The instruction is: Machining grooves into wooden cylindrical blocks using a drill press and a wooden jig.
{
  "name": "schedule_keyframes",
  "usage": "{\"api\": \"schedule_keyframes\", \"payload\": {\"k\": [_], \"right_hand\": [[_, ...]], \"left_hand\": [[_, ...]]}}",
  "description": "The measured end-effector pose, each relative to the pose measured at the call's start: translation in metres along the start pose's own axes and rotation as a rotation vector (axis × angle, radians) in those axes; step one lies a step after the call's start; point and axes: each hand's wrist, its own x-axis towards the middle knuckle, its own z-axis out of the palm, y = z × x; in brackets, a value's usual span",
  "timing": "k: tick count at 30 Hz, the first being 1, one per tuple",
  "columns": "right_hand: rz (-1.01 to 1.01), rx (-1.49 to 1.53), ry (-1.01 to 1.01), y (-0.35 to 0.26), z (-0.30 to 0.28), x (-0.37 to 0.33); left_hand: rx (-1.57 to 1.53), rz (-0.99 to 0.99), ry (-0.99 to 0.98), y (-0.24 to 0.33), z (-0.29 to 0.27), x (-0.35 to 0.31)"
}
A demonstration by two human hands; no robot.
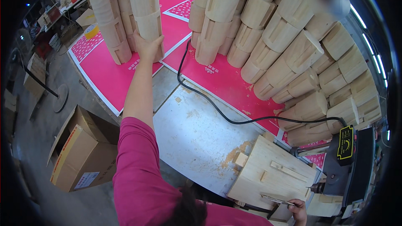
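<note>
My left arm, in a magenta sleeve, stretches toward the far left of the bench. There my left hand (148, 47) is wrapped round the lower part of a column of pale wooden cylinder blocks (149, 27). The thumb lies on the right side and the fingers on the left. Slots are cut into the sides of several blocks. At the lower right my right hand (298, 211) curls its fingers by the end of a thin flat strip (277, 199) at the edge of a wooden jig board (272, 171). What it grips is partly hidden. A drill chuck (317, 187) points at the board.
Tall stacks of wooden cylinders (268, 29) fill the far and right side on pink sheeting (226, 88). A black cable (209, 102) crosses to the drill machine (345, 150). Sawdust (238, 152) lies by the jig. A cardboard box (90, 150) stands left, tape (91, 31) beyond.
</note>
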Motion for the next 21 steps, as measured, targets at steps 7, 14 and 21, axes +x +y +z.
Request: {"api": "schedule_keyframes", "payload": {"k": [7, 14, 21], "right_hand": [[-0.006, 0.013, 0.032, -0.005, 0.008, -0.002], [-0.008, 0.008, 0.02, -0.009, 0.012, -0.003], [-0.01, 0.017, 0.011, -0.006, 0.011, -0.001]], "left_hand": [[0.121, -0.035, 0.052, -0.01, 0.019, 0.016], [0.299, -0.032, 0.133, -0.02, 0.029, 0.019], [0.334, -0.238, 0.199, 0.012, 0.031, -0.004]]}}
